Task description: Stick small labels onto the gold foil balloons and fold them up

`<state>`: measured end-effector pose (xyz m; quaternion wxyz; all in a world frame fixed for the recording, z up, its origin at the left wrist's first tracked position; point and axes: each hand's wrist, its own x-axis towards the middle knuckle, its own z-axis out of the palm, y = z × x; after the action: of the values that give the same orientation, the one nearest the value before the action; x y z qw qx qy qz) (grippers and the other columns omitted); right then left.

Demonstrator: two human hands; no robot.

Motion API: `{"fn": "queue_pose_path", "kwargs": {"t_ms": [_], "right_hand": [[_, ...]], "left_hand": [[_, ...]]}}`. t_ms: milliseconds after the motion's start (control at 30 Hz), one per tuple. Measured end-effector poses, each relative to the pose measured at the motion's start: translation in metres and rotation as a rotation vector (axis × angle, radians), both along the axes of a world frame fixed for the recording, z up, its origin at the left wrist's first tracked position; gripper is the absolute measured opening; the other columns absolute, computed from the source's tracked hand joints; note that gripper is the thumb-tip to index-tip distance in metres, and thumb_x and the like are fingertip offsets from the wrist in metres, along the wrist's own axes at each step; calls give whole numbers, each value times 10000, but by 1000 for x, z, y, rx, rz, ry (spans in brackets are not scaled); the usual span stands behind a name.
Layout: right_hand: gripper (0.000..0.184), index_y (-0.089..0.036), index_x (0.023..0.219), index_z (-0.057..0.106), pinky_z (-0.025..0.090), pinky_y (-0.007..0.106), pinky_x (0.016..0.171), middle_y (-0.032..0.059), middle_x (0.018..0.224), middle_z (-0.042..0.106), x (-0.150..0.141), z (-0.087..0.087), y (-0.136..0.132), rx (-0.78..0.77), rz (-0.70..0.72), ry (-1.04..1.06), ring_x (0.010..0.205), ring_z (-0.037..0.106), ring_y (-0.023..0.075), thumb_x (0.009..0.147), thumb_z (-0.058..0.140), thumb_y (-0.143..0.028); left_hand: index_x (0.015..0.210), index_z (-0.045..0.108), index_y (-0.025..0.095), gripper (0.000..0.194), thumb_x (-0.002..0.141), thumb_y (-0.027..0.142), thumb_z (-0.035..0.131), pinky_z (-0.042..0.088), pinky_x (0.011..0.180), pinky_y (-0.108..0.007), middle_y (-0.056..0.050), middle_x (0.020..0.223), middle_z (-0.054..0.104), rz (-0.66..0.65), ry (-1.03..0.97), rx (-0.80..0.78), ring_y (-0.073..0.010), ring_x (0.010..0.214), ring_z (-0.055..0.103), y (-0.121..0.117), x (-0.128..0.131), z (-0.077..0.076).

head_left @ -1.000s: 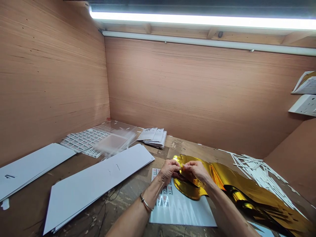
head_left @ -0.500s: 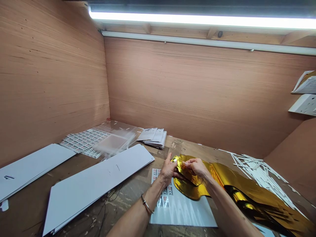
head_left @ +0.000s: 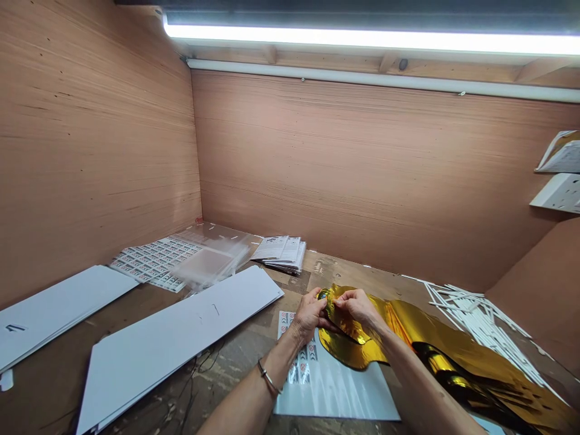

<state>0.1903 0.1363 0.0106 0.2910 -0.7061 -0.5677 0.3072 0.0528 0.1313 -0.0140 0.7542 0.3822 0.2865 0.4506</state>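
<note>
Shiny gold foil lies in curved, overlapping pieces at the front right. My left hand is closed on its left end, thumb on top. Close by on the right, my right hand pinches the same foil between thumb and fingertips. Whatever small detail lies between the fingertips is too fine to make out. Under the foil and my wrists is a sticker sheet, with several printed CE labels along its left side and a bare glossy area. A metal bangle circles my left wrist.
Long white boards lie to the left. Behind them are label sheets, clear plastic bags and printed leaflets. White sticks are scattered at the right. Plywood walls enclose the table.
My left fingers opened from a pinch, spread, then closed around the foil's end. My right hand stayed pinching, shifting only slightly. The foil's left end has turned a little.
</note>
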Motion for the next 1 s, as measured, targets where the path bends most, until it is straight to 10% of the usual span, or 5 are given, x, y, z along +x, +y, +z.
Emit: {"fn": "queue_pose_path", "kwargs": {"t_ms": [200, 367, 533, 733, 1000], "right_hand": [[300, -160, 833, 559, 334, 244, 561, 52, 730, 581, -6, 6, -16, 209, -130, -376, 697, 529, 181, 640, 571, -390], [196, -170, 802, 552, 344, 264, 649, 67, 827, 539, -21, 1, -47, 554, 242, -802, 771, 488, 179, 775, 454, -337], [205, -101, 897, 567, 326, 299, 659, 104, 789, 545, -28, -21, -52, 671, 271, -1053, 744, 454, 203, 743, 432, -112], [186, -141, 665, 566, 320, 254, 611, 53, 661, 550, -19, -25, -38, 645, 180, -868, 650, 474, 154, 733, 407, -71], [306, -152, 528, 599, 287, 206, 453, -16, 451, 506, 0, -11, -27, 343, 53, -170, 465, 448, 103, 653, 564, -430]], "left_hand": [[820, 533, 95, 314, 592, 301, 601, 437, 391, -234, -5, 581, 509, -23, -21, 38, -73, 413, 459, -3, -1, 5], [649, 496, 110, 272, 552, 313, 650, 333, 352, -156, 53, 478, 411, 41, -74, 13, -18, 355, 339, -2, 1, 3], [657, 506, 110, 347, 533, 388, 671, 385, 403, -191, 31, 511, 455, 43, -58, 18, -52, 409, 421, -1, 2, 0], [782, 539, 91, 437, 641, 504, 570, 480, 490, -311, -77, 725, 577, -4, -47, 51, -144, 542, 560, -2, 1, 0], [781, 555, 76, 436, 614, 475, 607, 483, 477, -328, -69, 643, 577, 6, -17, 48, -151, 504, 555, -1, 1, -3]]}}
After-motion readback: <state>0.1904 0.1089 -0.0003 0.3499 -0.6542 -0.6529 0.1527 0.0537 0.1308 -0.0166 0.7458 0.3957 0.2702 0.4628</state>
